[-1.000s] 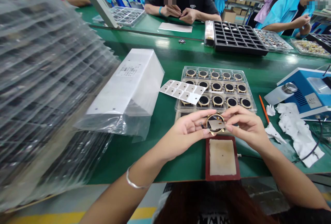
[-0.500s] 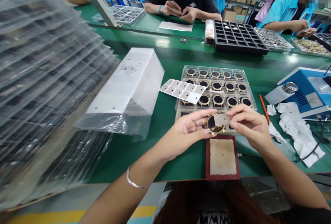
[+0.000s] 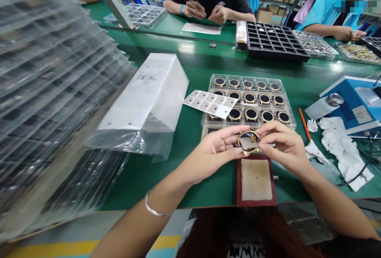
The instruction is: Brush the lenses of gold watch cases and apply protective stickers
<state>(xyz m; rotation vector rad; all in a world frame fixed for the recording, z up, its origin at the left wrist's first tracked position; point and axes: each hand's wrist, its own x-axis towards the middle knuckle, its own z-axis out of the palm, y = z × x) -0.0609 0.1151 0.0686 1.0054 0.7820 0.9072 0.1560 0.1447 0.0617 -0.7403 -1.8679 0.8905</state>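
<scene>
My left hand [image 3: 218,147] pinches a gold watch case [image 3: 248,141] with a dark face, held just above a red-framed pad [image 3: 256,180]. My right hand [image 3: 282,145] presses a small grey sticker [image 3: 246,143] onto the watch face with thumb and fingertips. Right behind my hands lies a clear tray [image 3: 248,101] of several gold watch cases. A sheet of grey stickers [image 3: 210,104] rests across the tray's left edge.
A tall stack of clear trays [image 3: 50,99] fills the left. A plastic-wrapped white pack [image 3: 145,99] lies left of centre. A blue machine [image 3: 354,105], crumpled white tissues [image 3: 339,147] and an orange pencil [image 3: 304,124] are on the right. Other people work across the green bench beside a black tray [image 3: 272,41].
Half a second ago my right hand held the sticker lifted off to the right of the watch face; now it is pressed back down over the face. My left hand stays put.
</scene>
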